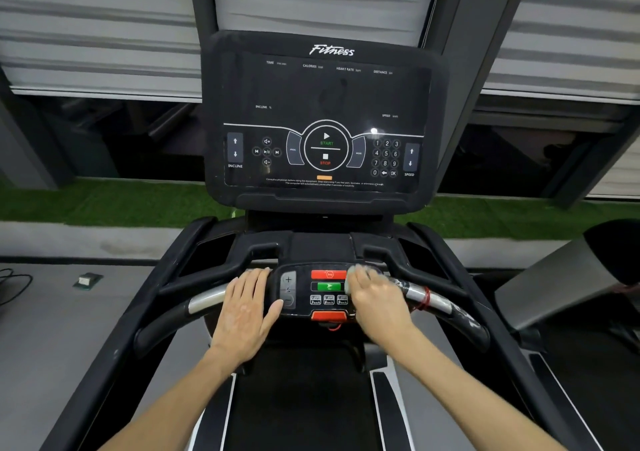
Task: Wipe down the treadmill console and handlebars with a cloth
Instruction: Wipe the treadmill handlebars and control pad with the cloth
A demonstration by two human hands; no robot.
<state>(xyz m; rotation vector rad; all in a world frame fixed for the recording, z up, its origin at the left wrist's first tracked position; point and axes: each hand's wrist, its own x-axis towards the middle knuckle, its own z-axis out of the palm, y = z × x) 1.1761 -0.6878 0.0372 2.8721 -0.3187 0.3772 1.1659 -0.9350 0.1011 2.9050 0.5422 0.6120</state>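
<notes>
Step in hand, we judge: wiping mid-bar panel. Our right hand (375, 298), fingers near flat though blurred, presses pale crumpled cloth (358, 272) on 3 o'clock edge of glossy black button panel (327, 293). Left hand (247, 307) lies flat, fingers straight, on chrome-and-black tubular handlebar (207, 300) at panel's 9 o'clock. Next move calls for light sweep over raised red and green keys, then round bars, then smooth dark console screen (325, 104) at 12 o'clock.

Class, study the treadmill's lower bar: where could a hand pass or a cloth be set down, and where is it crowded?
Free: the dark ledge between console and button panel; the silver grip outboard of the left hand. Crowded: the button panel, flanked by the left hand and the blurred right hand with the cloth.
</notes>
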